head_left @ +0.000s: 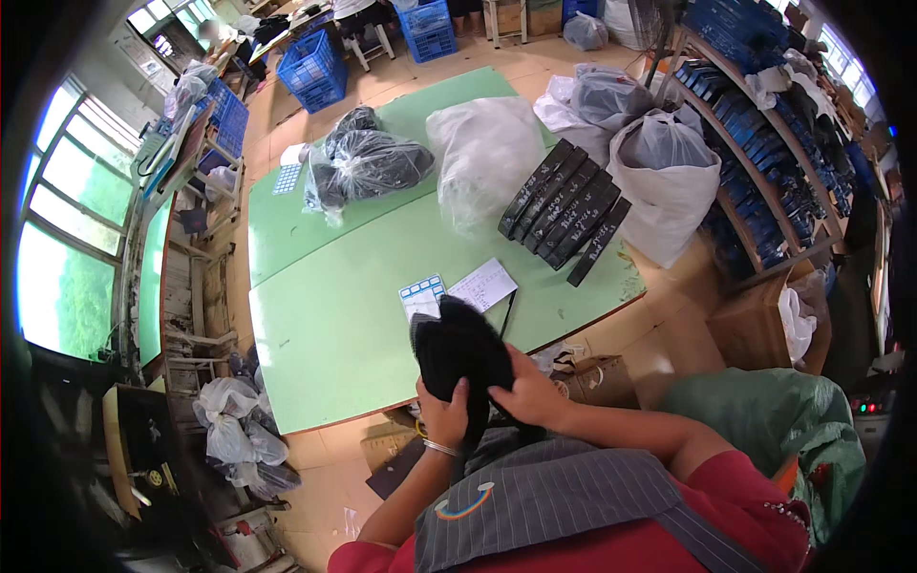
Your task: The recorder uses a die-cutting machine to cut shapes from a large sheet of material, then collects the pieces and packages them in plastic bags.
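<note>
Left hand (443,418) and right hand (537,390) both curled closed on a black cloth bundle (465,351); it lies between them, projecting toward 12 o'clock. Beyond, on green table (334,353): white paper (487,284) at 12; black slabs (565,205) at 1; translucent bag (485,153) at 12, farther.

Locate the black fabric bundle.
Below the head view's centre, the black fabric bundle is held between the left hand and right hand at the near edge of the green table.
</note>
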Demonstrator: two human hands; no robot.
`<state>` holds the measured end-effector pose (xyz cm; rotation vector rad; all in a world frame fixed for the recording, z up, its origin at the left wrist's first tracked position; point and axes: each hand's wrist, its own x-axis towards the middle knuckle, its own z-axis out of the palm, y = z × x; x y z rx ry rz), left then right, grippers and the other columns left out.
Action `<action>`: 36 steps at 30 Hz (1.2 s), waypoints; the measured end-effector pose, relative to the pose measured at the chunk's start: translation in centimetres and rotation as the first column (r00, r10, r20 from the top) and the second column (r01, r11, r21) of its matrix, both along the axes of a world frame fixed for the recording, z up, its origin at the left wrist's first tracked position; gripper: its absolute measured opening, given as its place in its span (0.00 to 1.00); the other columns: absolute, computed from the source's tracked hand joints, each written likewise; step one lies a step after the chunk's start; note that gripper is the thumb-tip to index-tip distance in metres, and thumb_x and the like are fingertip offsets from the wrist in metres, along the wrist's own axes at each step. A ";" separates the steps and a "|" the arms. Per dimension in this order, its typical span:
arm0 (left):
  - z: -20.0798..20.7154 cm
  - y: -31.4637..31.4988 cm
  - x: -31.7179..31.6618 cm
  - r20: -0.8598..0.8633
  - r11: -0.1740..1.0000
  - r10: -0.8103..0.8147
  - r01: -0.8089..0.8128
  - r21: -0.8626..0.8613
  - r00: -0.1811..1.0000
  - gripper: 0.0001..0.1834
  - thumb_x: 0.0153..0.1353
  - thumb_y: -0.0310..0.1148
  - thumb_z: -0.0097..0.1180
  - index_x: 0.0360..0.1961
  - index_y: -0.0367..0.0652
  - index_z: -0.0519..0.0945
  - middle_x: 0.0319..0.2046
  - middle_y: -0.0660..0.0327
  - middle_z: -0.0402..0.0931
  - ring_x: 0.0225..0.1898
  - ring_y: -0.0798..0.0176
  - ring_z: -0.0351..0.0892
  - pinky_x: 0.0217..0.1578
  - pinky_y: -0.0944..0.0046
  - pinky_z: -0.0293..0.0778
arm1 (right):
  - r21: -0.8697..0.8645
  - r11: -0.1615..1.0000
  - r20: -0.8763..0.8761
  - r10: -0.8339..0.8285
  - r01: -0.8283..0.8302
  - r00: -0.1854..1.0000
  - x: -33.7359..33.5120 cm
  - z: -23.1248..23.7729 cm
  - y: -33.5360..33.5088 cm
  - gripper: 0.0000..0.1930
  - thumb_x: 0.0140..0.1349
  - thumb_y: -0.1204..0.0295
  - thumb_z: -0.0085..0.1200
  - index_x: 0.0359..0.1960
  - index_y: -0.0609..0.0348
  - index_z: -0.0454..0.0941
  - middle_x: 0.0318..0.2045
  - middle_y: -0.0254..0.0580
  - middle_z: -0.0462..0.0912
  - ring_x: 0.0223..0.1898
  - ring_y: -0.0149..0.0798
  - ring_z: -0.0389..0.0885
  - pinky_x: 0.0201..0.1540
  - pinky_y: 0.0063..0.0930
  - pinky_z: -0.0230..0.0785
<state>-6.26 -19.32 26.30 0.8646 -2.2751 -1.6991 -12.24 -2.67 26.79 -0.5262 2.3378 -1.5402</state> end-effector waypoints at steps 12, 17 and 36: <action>-5.3 -7.3 5.1 -0.004 0.533 0.201 -0.105 0.840 0.980 0.34 0.52 0.27 0.63 0.60 0.38 0.62 0.48 0.57 0.72 0.46 0.60 0.75 0.47 0.61 0.74 | 0.167 0.847 -0.333 0.530 -0.504 0.780 3.7 3.6 -7.1 0.43 0.46 0.60 0.59 0.61 0.76 0.57 0.63 0.70 0.56 0.60 0.60 0.60 0.65 0.43 0.54; -3.6 -9.6 6.2 0.156 0.464 0.146 -0.207 0.862 0.977 0.21 0.61 0.48 0.51 0.41 0.40 0.77 0.39 0.56 0.78 0.42 0.58 0.78 0.44 0.59 0.75 | 0.054 0.768 -0.295 0.623 -0.638 0.725 4.1 0.9 -9.6 0.40 0.48 0.61 0.61 0.60 0.73 0.63 0.65 0.65 0.57 0.64 0.60 0.57 0.66 0.45 0.52; -2.8 -21.2 7.2 0.287 0.913 -0.098 0.201 -0.355 0.953 0.44 0.43 0.24 0.69 0.61 0.30 0.59 0.52 0.47 0.71 0.51 0.55 0.74 0.54 0.60 0.70 | 0.169 0.853 0.456 0.377 -0.494 0.806 9.2 -22.9 -3.9 0.24 0.55 0.60 0.57 0.50 0.61 0.75 0.47 0.57 0.77 0.48 0.56 0.76 0.50 0.44 0.69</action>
